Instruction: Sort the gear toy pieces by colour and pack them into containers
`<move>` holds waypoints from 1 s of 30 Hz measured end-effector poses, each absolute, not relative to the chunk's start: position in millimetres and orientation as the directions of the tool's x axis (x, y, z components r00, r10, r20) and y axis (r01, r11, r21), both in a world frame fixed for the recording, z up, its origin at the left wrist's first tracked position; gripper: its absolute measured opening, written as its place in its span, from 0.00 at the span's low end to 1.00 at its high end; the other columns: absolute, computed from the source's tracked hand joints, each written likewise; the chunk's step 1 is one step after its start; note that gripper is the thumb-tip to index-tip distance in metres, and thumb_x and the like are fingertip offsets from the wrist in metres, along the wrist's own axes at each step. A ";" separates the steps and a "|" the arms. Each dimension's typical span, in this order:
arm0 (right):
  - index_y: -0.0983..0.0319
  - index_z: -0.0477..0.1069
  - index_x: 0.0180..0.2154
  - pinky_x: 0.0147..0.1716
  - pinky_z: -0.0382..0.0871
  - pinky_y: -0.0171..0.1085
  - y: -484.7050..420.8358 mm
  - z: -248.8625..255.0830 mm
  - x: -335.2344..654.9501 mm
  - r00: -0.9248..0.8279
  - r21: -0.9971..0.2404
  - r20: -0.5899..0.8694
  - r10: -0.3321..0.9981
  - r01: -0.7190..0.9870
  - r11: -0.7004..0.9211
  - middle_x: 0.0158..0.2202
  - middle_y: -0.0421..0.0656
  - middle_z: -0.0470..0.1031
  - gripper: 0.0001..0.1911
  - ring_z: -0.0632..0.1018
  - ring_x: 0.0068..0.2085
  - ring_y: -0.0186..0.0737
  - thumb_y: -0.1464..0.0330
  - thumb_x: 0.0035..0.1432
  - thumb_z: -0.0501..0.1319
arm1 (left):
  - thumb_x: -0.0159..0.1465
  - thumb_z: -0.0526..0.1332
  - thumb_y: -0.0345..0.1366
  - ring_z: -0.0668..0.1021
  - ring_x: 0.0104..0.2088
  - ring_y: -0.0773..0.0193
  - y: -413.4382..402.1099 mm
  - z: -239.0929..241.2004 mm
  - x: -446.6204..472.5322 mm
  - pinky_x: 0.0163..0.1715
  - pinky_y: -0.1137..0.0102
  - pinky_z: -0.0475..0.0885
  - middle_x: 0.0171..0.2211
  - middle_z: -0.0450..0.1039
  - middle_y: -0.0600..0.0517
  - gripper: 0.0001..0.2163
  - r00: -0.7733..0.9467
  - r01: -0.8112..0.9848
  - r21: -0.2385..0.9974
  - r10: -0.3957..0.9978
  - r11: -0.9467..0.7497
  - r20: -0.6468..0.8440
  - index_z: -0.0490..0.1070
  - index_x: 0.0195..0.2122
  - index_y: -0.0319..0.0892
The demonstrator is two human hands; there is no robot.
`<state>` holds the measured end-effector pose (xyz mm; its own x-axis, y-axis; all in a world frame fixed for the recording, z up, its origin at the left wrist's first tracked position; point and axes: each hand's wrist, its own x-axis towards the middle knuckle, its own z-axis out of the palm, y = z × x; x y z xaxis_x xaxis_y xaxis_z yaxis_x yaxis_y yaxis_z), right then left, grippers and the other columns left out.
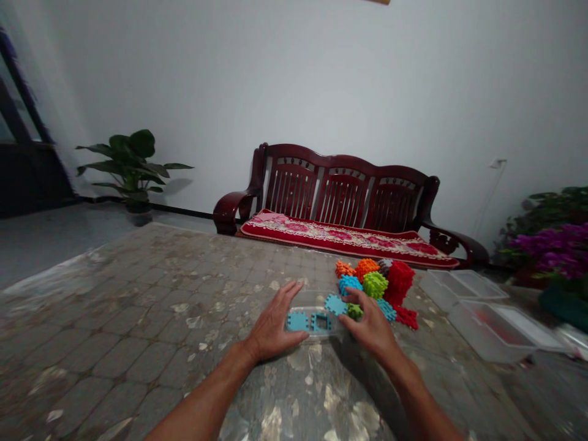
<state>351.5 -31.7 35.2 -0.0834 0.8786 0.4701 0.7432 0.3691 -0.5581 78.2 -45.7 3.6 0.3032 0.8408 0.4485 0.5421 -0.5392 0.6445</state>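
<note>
A shallow clear plastic tray [310,300] lies on the table in front of me. My left hand [274,321] spans its left end, thumb along the near edge and fingers toward the far edge. In the tray sit a solid light-blue square piece with notched edges [297,321] and a light-blue notched square frame [321,322]. My right hand [373,324] pinches a light-blue octagonal notched piece [335,304] between thumb and fingers over the tray's right part. A green notched piece [354,311] shows beneath that hand, partly hidden by it.
Behind my right hand stand stacked notched pieces: blue [350,284], lime green [375,285], orange [367,268] and red [399,282]. Clear plastic boxes [489,331] are at the right, near purple flowers [554,248]. A wooden bench [344,190] is beyond the patterned tablecloth [138,331].
</note>
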 end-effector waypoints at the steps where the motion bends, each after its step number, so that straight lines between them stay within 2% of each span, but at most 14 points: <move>1: 0.57 0.74 0.57 0.52 0.74 0.49 -32.7 33.3 345.6 -0.108 -0.550 0.473 0.874 0.739 0.389 0.46 0.46 0.83 0.29 0.81 0.49 0.51 0.66 0.51 0.65 | 0.54 0.70 0.32 0.59 0.73 0.43 -45.6 3.5 78.4 0.71 0.44 0.57 0.74 0.53 0.41 0.47 0.303 0.542 0.642 0.839 -0.542 0.452 0.50 0.74 0.48; 6: 0.57 0.76 0.55 0.54 0.72 0.50 -29.7 21.2 340.8 -0.123 -0.525 0.512 0.850 0.738 0.424 0.50 0.47 0.82 0.27 0.80 0.52 0.53 0.67 0.51 0.63 | 0.54 0.70 0.33 0.59 0.73 0.43 -45.7 4.4 78.7 0.71 0.44 0.58 0.74 0.52 0.40 0.47 0.305 0.552 0.640 0.844 -0.534 0.440 0.51 0.73 0.48; 10: 0.59 0.78 0.51 0.55 0.71 0.51 -22.4 16.8 358.2 -0.007 -0.551 0.542 0.840 0.752 0.362 0.50 0.48 0.82 0.22 0.79 0.52 0.52 0.63 0.55 0.59 | 0.55 0.71 0.34 0.60 0.73 0.43 -45.9 5.7 78.3 0.71 0.45 0.59 0.73 0.53 0.40 0.46 0.301 0.552 0.644 0.847 -0.530 0.438 0.52 0.73 0.46; 14: 0.61 0.79 0.49 0.54 0.71 0.51 -18.6 18.7 386.2 0.147 -0.542 0.558 0.817 0.810 0.224 0.48 0.49 0.83 0.22 0.79 0.50 0.53 0.61 0.57 0.55 | 0.55 0.70 0.33 0.61 0.72 0.44 -46.4 7.6 77.9 0.71 0.46 0.58 0.73 0.54 0.40 0.45 0.304 0.552 0.642 0.845 -0.533 0.440 0.53 0.73 0.46; 18: 0.60 0.79 0.51 0.49 0.71 0.48 -21.4 17.5 416.0 0.221 -0.404 0.560 0.799 0.914 0.031 0.45 0.50 0.83 0.23 0.79 0.47 0.53 0.62 0.58 0.56 | 0.56 0.69 0.34 0.60 0.72 0.44 -46.0 7.0 76.8 0.71 0.46 0.59 0.73 0.54 0.40 0.44 0.309 0.540 0.642 0.838 -0.544 0.450 0.52 0.73 0.46; 23: 0.60 0.77 0.54 0.46 0.70 0.49 -25.6 9.4 433.1 0.169 -0.197 0.579 0.798 0.978 -0.065 0.46 0.52 0.83 0.23 0.79 0.47 0.57 0.60 0.59 0.59 | 0.56 0.68 0.34 0.59 0.73 0.42 -44.0 2.4 75.5 0.71 0.44 0.58 0.73 0.53 0.40 0.43 0.312 0.536 0.643 0.836 -0.547 0.452 0.53 0.73 0.46; 26: 0.63 0.75 0.57 0.48 0.69 0.50 -27.4 11.4 429.9 0.204 -0.143 0.486 0.850 0.978 -0.153 0.48 0.55 0.82 0.26 0.78 0.50 0.59 0.60 0.59 0.61 | 0.57 0.68 0.34 0.59 0.73 0.43 -43.4 1.0 75.6 0.71 0.44 0.58 0.74 0.53 0.40 0.43 0.314 0.539 0.637 0.833 -0.551 0.455 0.52 0.73 0.46; 30: 0.63 0.72 0.61 0.51 0.67 0.47 -31.3 20.3 423.6 0.264 -0.127 0.372 0.890 0.964 -0.233 0.51 0.53 0.81 0.27 0.77 0.53 0.56 0.62 0.61 0.59 | 0.57 0.68 0.34 0.59 0.73 0.44 -43.8 1.2 76.1 0.71 0.44 0.58 0.74 0.53 0.39 0.43 0.315 0.542 0.637 0.835 -0.548 0.451 0.51 0.73 0.46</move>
<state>423.6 -31.3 20.3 0.2638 0.8900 0.3719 0.9642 -0.2326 -0.1272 76.1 -43.8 1.2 0.3145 0.8353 0.4510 0.5424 -0.5480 0.6368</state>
